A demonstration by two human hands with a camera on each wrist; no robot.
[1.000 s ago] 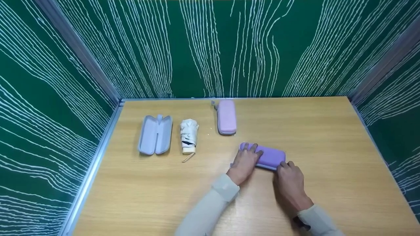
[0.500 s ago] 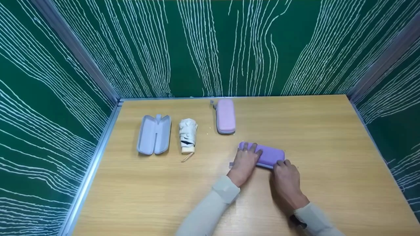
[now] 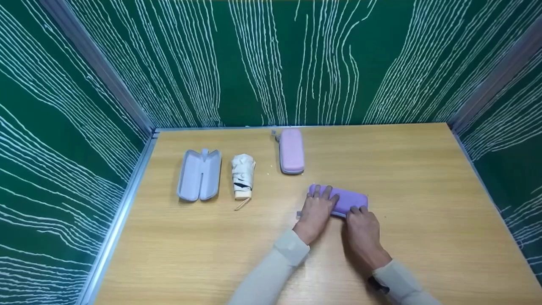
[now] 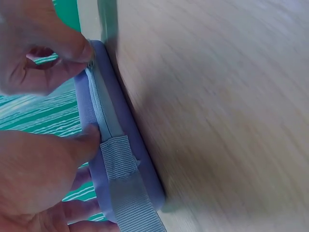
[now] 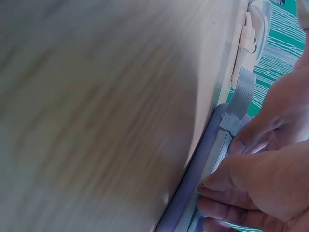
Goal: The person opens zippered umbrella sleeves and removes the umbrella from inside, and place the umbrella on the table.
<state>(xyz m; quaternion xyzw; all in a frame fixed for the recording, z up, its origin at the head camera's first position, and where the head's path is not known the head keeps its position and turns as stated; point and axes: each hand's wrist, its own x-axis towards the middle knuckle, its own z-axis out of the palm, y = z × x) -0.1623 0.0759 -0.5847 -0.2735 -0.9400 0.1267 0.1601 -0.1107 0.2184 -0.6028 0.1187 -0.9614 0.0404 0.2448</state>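
A purple hard zip case [image 3: 350, 201] lies flat on the wooden table in the head view. My left hand [image 3: 315, 213] grips its left end, fingers spread over the lid and thumb on the near side. Along that side runs a grey zipper [image 4: 102, 104], with a grey fabric strap [image 4: 131, 198] at the case's left end. My right hand [image 3: 364, 231] pinches the zipper's pull between thumb and index finger at the near edge; the pull itself is mostly hidden by the fingertips. Both hands show close together in the right wrist view, where the strap [image 5: 241, 99] stands up.
A pink zip case [image 3: 292, 151] lies behind the purple one, near the table's back edge. To the left are a folded pale umbrella [image 3: 243, 173] and an opened light-blue case [image 3: 199, 176]. Green walls with white lines [image 3: 262, 63] enclose the table [image 3: 190, 254].
My right hand has slid left along the near edge of the purple case, from its right corner towards my left hand. The left hand and the case stay about where they were.
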